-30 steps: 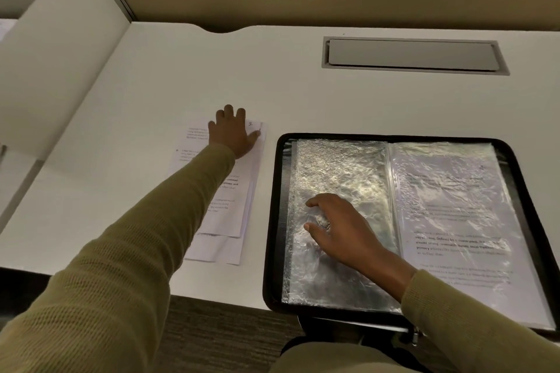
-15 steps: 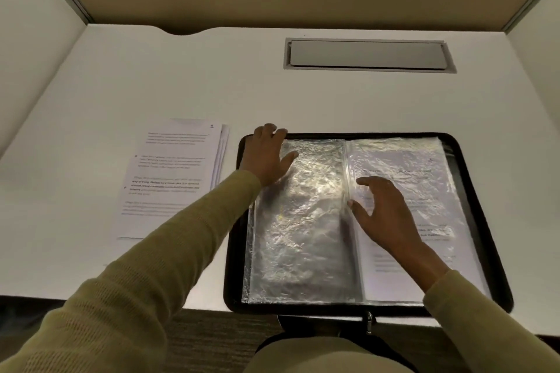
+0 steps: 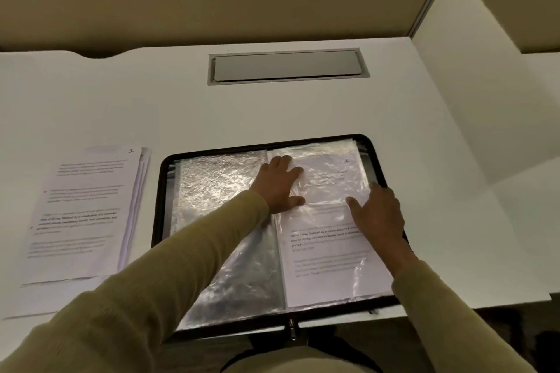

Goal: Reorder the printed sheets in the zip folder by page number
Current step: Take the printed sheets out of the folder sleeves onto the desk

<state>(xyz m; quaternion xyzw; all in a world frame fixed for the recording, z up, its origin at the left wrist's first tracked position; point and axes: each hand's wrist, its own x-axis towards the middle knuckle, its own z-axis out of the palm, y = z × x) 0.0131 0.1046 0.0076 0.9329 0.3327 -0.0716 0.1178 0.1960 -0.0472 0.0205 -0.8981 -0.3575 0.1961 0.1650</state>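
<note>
Folder: zip folder (image 3: 374, 157) lies open near the desk's edge.
Left hand (image 3: 280, 185): flat, fingers spread on the right sleeve (image 3: 327, 266).
Right hand (image 3: 378, 215): flat there too.
Loose sheets (image 3: 85, 215): left.

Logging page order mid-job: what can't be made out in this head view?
- Page mark on the sleeved sheet: head view, too small, blurred by plastic glare.
- Mark on the top loose sheet: head view, too blurred to read.
- Lower loose sheets: head view, covered by the top one, only edges show.
- Parts of the sleeved sheet: head view, under the left hand and right hand.

Left grip (image 3: 280, 188), right grip (image 3: 378, 213): flat, outspread.
</note>
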